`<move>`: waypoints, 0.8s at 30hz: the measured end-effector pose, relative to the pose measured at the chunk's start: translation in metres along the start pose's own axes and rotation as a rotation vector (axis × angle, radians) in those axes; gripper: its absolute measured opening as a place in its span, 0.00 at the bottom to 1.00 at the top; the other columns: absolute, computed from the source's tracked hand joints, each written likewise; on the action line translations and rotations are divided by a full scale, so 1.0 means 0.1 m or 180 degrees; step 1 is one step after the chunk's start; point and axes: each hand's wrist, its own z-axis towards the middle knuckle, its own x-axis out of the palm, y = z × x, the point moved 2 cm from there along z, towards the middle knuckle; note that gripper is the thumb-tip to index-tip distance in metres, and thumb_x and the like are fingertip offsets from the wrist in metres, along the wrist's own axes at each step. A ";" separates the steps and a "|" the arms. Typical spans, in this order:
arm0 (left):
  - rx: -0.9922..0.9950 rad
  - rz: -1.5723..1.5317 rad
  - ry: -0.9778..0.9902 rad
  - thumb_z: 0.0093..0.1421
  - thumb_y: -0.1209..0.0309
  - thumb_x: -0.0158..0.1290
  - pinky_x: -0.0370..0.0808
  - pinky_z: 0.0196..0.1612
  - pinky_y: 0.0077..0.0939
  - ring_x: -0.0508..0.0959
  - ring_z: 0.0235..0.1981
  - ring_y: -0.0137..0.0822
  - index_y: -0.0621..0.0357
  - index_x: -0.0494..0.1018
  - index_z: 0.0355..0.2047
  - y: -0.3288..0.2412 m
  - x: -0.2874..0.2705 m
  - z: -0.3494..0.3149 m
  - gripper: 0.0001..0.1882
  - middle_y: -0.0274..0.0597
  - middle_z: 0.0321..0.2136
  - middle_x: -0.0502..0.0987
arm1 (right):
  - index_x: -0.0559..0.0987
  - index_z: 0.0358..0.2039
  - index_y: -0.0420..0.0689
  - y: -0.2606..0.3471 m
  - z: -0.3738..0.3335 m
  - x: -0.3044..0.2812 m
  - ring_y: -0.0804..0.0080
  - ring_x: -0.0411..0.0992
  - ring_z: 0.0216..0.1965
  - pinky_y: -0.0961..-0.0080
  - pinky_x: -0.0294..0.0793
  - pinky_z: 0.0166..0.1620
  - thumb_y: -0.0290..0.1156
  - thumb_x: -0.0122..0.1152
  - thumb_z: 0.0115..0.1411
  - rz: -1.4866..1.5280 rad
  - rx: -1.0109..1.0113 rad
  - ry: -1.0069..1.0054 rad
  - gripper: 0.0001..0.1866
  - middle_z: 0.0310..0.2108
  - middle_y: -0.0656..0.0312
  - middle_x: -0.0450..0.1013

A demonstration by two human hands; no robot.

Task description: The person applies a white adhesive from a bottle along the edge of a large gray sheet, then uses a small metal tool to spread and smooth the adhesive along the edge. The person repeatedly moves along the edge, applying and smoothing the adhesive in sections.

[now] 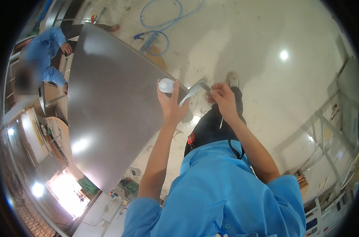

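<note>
My left hand (172, 103) is at the right edge of a large grey metal-looking panel (116, 83). Its thumb and fingers curl around a white round-topped object (166, 85); its lower part is hidden, so its kind cannot be told. Just right of that, my right hand (223, 96) has thumb and fingers pinched on a small flat grey strip (205, 86). Between the two hands hangs a pale, thin, crumpled-looking piece (192, 94), close to the fingers of my left hand. Whether either hand holds this piece is unclear.
A co-worker in a blue shirt (41, 51) is at the panel's far left side. A coiled blue hose (167, 29) with a blue nozzle (138, 36) lies on the pale floor (262, 31) beyond the panel. Metal frames (325, 134) stand at the right.
</note>
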 end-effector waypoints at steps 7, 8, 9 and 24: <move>0.0405 0.0152 -0.0088 0.50 0.70 0.76 0.63 0.69 0.58 0.57 0.70 0.72 0.48 0.68 0.72 0.10 0.05 0.02 0.48 0.76 0.74 0.43 | 0.76 0.54 0.36 -0.29 0.04 0.22 0.70 0.82 0.36 0.75 0.80 0.39 0.27 0.62 0.71 0.0192 0.0245 0.0332 0.14 0.39 0.53 0.83; 0.0393 0.0118 -0.0117 0.50 0.71 0.76 0.64 0.68 0.57 0.57 0.70 0.72 0.49 0.68 0.72 0.09 0.06 0.02 0.48 0.76 0.74 0.44 | 0.76 0.53 0.36 -0.30 0.05 0.24 0.70 0.82 0.36 0.75 0.80 0.39 0.27 0.62 0.71 0.0231 0.0321 0.0346 0.14 0.39 0.53 0.83; 0.0382 0.0125 -0.0127 0.50 0.71 0.75 0.65 0.68 0.57 0.58 0.70 0.72 0.49 0.69 0.71 0.10 0.06 0.03 0.48 0.76 0.73 0.45 | 0.76 0.53 0.37 -0.31 0.05 0.26 0.71 0.82 0.35 0.75 0.80 0.38 0.27 0.62 0.71 0.0248 0.0268 0.0370 0.14 0.39 0.53 0.83; 0.0366 0.0214 -0.0193 0.49 0.71 0.75 0.66 0.67 0.56 0.60 0.70 0.71 0.48 0.71 0.70 0.09 0.08 0.08 0.46 0.74 0.72 0.49 | 0.79 0.46 0.35 -0.53 0.33 0.18 0.71 0.81 0.30 0.75 0.79 0.33 0.28 0.62 0.71 0.0012 0.0471 -0.0025 0.09 0.34 0.55 0.83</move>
